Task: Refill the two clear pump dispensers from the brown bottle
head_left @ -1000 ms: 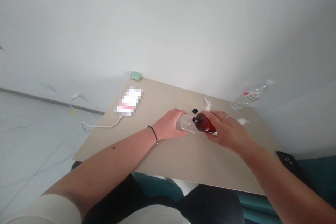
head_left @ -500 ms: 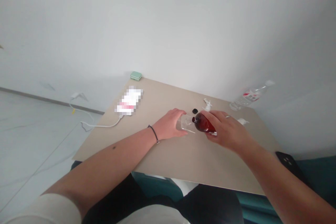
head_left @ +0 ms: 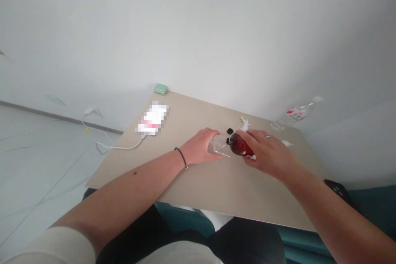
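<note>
Where the wall meets the floor at far left, we see a white cable (head_left: 123, 147) that crosses the left edge of the table (head_left: 198, 189) and reaches a flat device (head_left: 154, 117). The face of this device is pixelated, so we cannot read it. Behind it, at the table's far left corner, we find a small green case (head_left: 161, 88).

Next, we observe the left hand (head_left: 199, 146), with a dark bracelet (head_left: 182, 157) at the wrist. Its thumb and fingers are curved around the left side of a clear container (head_left: 222, 144) near the middle of the table. Just beyond the container we locate a black cap (head_left: 229, 131).

At the container's right side we see the neck of a red-brown bottle (head_left: 241, 145). The bottle is tilted with its neck toward the left; we cannot tell whether liquid is leaving it. The right hand (head_left: 266, 154) grips the bottle's body. Behind this hand we note a crumpled white tissue (head_left: 244, 124).

Farther right, we find a transparent bottle (head_left: 295, 114) near the wall and, beyond the right forearm, a black phone (head_left: 338, 189).
</note>
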The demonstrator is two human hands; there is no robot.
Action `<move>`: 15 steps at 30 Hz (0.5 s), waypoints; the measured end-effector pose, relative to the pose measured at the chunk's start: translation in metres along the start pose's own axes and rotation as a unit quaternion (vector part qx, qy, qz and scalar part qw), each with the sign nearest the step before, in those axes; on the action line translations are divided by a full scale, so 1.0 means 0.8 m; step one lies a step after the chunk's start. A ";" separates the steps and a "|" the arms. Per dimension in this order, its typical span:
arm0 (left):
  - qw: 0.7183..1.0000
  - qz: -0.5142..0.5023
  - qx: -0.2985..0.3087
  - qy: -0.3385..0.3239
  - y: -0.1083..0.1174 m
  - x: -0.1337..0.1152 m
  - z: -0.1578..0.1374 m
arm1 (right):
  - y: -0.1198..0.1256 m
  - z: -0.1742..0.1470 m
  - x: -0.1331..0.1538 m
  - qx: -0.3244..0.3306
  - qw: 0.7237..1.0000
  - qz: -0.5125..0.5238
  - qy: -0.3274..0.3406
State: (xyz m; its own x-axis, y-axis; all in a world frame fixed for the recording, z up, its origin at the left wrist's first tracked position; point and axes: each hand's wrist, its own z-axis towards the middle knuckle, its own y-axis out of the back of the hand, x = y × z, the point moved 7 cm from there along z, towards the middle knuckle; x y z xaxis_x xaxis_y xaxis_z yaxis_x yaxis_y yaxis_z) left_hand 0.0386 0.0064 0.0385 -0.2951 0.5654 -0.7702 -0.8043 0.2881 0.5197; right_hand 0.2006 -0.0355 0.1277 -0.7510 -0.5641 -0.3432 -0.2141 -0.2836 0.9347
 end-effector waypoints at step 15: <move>1.000 0.005 0.004 0.002 0.000 0.000 0.000 | 0.011 0.006 0.007 0.013 0.999 -0.035 0.025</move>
State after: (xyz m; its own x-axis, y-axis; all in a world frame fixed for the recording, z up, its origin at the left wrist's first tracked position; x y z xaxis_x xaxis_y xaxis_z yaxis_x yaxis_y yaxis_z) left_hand 0.0390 0.0066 0.0386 -0.3054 0.5659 -0.7658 -0.7972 0.2879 0.5306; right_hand 0.1915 -0.0378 0.1342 -0.7022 -0.5813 -0.4112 -0.2817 -0.3036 0.9102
